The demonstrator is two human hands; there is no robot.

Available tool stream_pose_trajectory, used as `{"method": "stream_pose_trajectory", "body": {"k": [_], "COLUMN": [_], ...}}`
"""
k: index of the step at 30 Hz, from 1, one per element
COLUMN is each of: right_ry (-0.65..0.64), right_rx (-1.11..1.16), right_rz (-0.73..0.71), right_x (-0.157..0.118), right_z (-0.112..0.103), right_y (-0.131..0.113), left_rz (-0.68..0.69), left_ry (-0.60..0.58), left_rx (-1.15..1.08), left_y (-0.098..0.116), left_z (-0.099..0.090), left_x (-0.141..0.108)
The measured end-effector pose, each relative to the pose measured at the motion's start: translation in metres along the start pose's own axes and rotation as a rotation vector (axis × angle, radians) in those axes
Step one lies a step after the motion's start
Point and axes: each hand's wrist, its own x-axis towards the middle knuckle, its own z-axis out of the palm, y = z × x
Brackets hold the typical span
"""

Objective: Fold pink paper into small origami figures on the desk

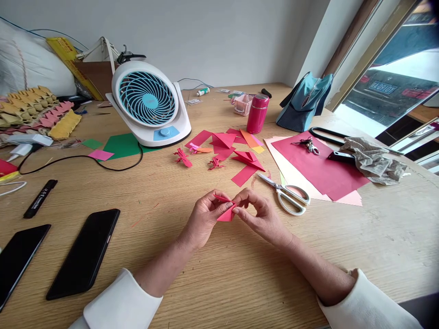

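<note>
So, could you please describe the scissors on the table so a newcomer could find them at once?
Start at the wooden table and find the stack of red and pale pink paper sheets on its right side. The scissors lie at that stack's near left corner, just beyond the right hand. They have white handles and lie closed, unlike the larger black-handled pair farther back.

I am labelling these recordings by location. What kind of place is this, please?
Probably a paper-craft desk in a home or small workshop. Both hands, left hand and right hand, hold a folded pink paper piece over the wooden table; scissors, coloured paper sheets and a desk fan lie around.
</note>
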Motion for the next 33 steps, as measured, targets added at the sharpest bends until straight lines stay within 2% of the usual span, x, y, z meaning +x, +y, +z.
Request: {"method": "stream_pose_trajectory", "body": {"k": [8,16,22,28,33], "right_ry": [0.013,0.089,0.111,0.079,0.082], "right_rx": [0.119,0.139,0.16,0.162,0.127], "right_rz": [0.036,0.033,0.03,0.013,-0.008], "right_x": [0.001,0.003,0.004,0.003,0.003], "right_z": [0.001,-0.003,-0.003,-0.004,-0.004], "right_y": [0.001,0.008,0.007,0.007,0.005], "left_rz": [0.066,0.204,0.355,0.63,0.693], "left_ry": [-0.027,-0.149,-0.119,-0.03,-0.035], "left_rx": [0.119,0.426,0.583,0.808,0.85], "left_y": [-0.001,0.017,0.018,0.017,0.017], "left_z": [-0.005,-0.013,-0.014,-0.012,-0.013], "left_x": [0.001,-0.003,-0.006,-0.004,-0.004]}}
